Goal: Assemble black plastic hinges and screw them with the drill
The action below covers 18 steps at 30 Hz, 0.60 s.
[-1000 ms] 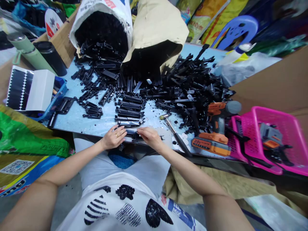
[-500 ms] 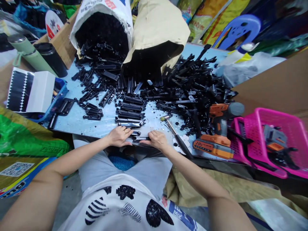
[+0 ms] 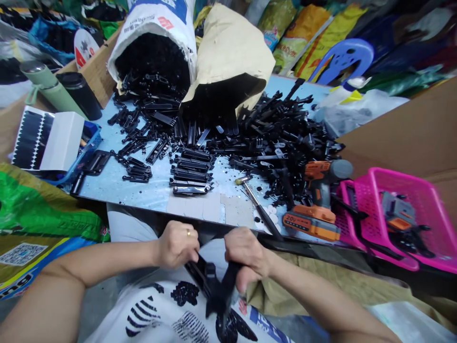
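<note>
Close to my shirt, in front of the table edge, both hands hold a black folding bracket (image 3: 215, 291), its two arms spread in a V; motion blurs its lower end. My left hand (image 3: 177, 244), with a ring on one finger, is closed round the left arm. My right hand (image 3: 246, 252) wraps the other arm, its thumb pointing down. Beyond them, a neat row of similar folded black parts (image 3: 193, 175) lies on the blue tabletop (image 3: 107, 186). A hammer (image 3: 256, 197) rests right of that row.
Black parts spill from a white sack (image 3: 157, 26) and a beige sack (image 3: 232, 47). A heap of black arms (image 3: 285, 128) lies right. The orange cordless drill (image 3: 317, 200) stands beside a pink basket (image 3: 424, 190). Left are a blue basket (image 3: 94, 136) and a green bottle (image 3: 53, 85).
Both hands have come off the table edge towards my body, bringing the black bracket along. Its arms now stand apart. The front of the row and the pale patch on the tabletop are uncovered.
</note>
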Each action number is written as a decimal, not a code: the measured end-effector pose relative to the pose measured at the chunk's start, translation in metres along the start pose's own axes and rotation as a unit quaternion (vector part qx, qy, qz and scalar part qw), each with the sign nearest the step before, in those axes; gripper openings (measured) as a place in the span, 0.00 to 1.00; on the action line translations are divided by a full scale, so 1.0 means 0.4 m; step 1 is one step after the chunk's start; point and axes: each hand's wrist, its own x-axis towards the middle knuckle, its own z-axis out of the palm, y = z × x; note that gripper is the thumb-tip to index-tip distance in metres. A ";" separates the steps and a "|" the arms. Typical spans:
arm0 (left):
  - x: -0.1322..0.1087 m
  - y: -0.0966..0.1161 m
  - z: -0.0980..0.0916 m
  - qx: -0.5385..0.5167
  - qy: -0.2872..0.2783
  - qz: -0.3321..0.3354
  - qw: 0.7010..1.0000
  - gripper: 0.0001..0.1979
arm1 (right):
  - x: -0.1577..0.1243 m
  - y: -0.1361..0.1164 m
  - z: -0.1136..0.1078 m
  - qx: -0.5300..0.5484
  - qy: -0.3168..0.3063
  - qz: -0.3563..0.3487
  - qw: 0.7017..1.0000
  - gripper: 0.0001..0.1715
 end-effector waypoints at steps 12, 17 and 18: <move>-0.047 -0.055 0.148 0.204 0.117 0.013 0.972 0.43 | 0.014 0.153 0.194 -0.182 0.340 0.286 0.877 0.39; -0.063 -0.200 0.098 0.386 -0.050 -0.176 0.904 0.34 | -0.189 0.191 -0.130 -0.420 0.389 0.442 0.691 0.34; -0.052 -0.209 0.098 0.392 -0.064 -0.197 0.896 0.34 | -0.229 0.191 -0.195 -0.451 0.364 0.476 0.661 0.35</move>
